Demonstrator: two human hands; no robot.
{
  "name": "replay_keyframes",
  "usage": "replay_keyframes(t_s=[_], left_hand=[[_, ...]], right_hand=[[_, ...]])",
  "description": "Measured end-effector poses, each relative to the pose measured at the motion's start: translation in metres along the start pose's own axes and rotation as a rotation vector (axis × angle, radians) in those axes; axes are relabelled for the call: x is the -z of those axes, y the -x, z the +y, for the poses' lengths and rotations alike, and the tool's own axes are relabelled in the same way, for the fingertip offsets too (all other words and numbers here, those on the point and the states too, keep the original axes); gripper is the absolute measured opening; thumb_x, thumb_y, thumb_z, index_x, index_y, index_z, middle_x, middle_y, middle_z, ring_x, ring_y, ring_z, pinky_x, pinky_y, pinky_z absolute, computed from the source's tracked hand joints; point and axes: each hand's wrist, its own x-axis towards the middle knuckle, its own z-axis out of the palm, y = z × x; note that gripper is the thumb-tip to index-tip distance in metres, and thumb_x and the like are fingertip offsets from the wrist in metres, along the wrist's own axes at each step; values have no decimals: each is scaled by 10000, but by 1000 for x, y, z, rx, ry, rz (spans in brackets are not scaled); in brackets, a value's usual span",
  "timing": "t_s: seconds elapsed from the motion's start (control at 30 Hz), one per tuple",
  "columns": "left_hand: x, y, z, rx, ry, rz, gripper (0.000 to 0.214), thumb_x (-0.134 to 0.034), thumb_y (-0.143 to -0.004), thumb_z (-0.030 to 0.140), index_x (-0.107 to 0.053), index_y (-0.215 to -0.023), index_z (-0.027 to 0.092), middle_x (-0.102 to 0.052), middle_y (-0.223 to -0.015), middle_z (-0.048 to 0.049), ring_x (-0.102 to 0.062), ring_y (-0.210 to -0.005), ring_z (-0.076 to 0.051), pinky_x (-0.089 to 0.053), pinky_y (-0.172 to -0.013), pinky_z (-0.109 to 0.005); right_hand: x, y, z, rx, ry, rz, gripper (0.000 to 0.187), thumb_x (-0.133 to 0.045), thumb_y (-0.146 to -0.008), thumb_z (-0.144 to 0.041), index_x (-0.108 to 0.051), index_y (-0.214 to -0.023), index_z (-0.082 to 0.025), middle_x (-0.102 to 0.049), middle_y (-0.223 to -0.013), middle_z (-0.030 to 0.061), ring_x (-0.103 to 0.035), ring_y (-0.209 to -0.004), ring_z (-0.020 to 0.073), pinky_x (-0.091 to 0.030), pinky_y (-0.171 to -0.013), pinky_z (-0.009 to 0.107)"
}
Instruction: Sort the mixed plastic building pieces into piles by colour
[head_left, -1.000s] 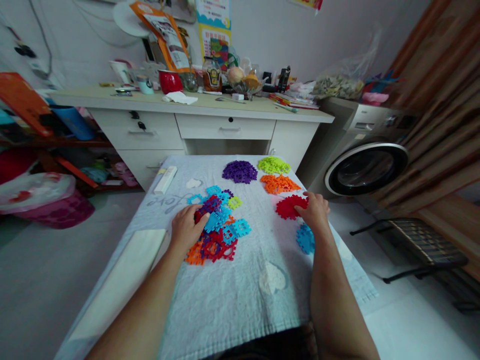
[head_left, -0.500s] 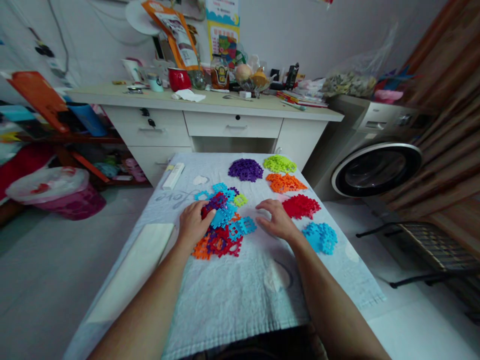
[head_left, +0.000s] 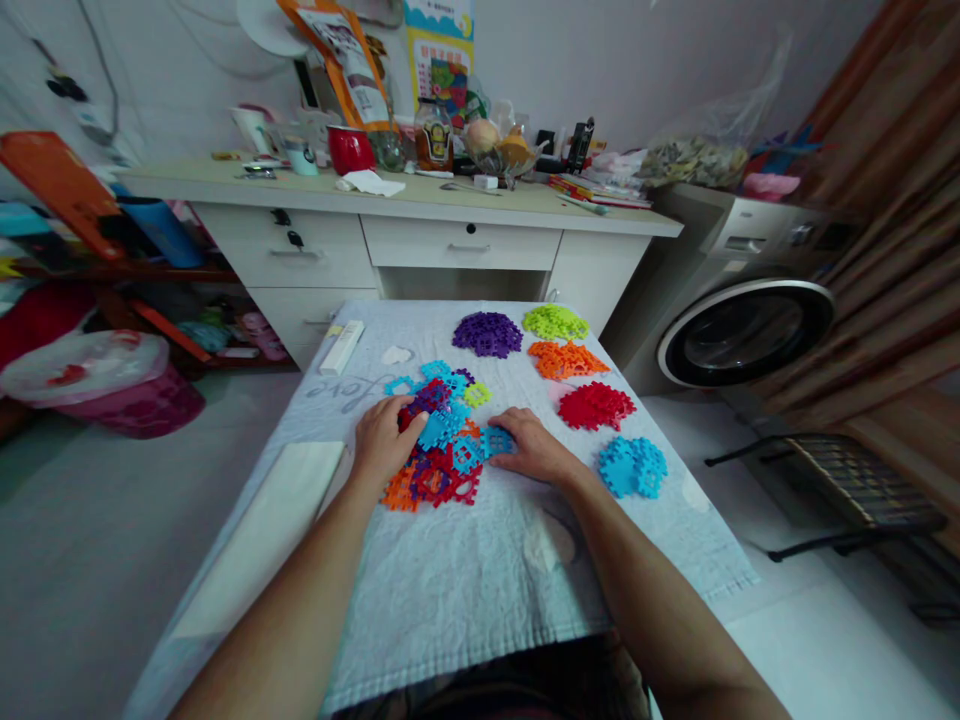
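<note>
A mixed pile of plastic snowflake tiles (head_left: 439, 455) in blue, red, orange and purple lies in the middle of a table covered by a light cloth (head_left: 465, 580). My left hand (head_left: 384, 445) rests on the pile's left side, fingers curled over the tiles. My right hand (head_left: 529, 448) lies at the pile's right edge, fingertips touching a blue tile (head_left: 495, 440). Sorted heaps sit to the right: purple (head_left: 487, 334), lime green (head_left: 556, 323), orange (head_left: 568, 360), red (head_left: 596, 405) and blue (head_left: 632, 466).
A white box (head_left: 342, 347) lies at the table's far left and a flat white slab (head_left: 259, 535) at the left edge. Behind stands a cluttered white desk (head_left: 420, 215); a washing machine (head_left: 739, 315) is at the right. A pink basin (head_left: 112, 395) sits on the floor.
My right hand left the red heap and moved left across the cloth to the mixed pile, where it now touches a blue tile. My left hand stayed on the pile.
</note>
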Motion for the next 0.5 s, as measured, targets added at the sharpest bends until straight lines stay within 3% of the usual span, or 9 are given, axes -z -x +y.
replay_keyframes(t_s=[0.13,0.23,0.4,0.5], left_hand=[[0,-1,-1,12,-1,-19,410,-484,-868,516,-625,-1112,218,-665,-1168,-85,-611,-1077,-258,-450,-982,-406],[0,-1,1,21,0,-24,418,-481,-864,520,-626,-1112,216,-667,-1166,-85,-611,-1078,-260,-448,-985,-410],[2,0,4,33,-1,-23,412,-480,-863,523,-630,-1101,223,-668,-1167,-84,-602,-1099,-271,-439,-999,-425],[3,0,5,40,1,-30,408,-480,-862,517,-632,-1100,222,-670,-1162,-84,-603,-1095,-272,-440,-998,-428]], right_hand=[[8,2,0,-95,69,54,525,-747,-753,-300,-606,-1233,-141,-596,-1120,119,-534,-1039,252,-413,-939,388],[33,15,4,-183,104,121,503,-743,-740,-259,-617,-1215,-154,-580,-1122,122,-534,-1040,258,-423,-940,393],[84,60,17,-294,197,158,473,-738,-733,-264,-632,-1190,-201,-575,-1136,112,-524,-1074,279,-412,-965,427],[94,88,23,-361,280,114,466,-729,-730,-259,-643,-1187,-225,-585,-1153,108,-516,-1098,291,-396,-969,440]])
